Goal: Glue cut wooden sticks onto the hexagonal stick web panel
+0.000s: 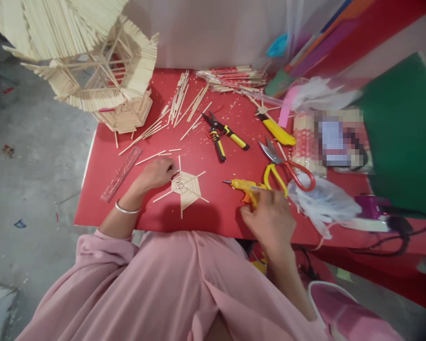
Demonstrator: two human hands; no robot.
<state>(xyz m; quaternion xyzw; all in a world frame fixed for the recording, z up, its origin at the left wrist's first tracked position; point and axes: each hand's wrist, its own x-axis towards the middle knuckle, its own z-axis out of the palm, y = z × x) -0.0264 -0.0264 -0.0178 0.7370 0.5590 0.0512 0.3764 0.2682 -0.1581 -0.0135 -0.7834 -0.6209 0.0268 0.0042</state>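
A web-shaped lattice of thin wooden sticks (190, 187) lies flat on the red table, its spokes poking out past the woven part. My left hand (158, 173) rests at its upper left edge with the fingers curled together; what they pinch, if anything, is hidden. To the right, a yellow hot glue gun (239, 183) lies with its nozzle pointing left toward the lattice. My right hand (271, 218) is closed about its handle, thumb toward the left side. Several loose sticks (158, 155) lie just above my left hand.
A large stick-built pavilion model (135, 113) stands at the back left. Pliers (220, 135), scissors (280, 161), a yellow-handled knife (277, 130) and stick bundles (234, 78) lie behind. A clear ruler (121, 175) is at left; a plastic bag (323, 199) and cables (401, 232) sit right.
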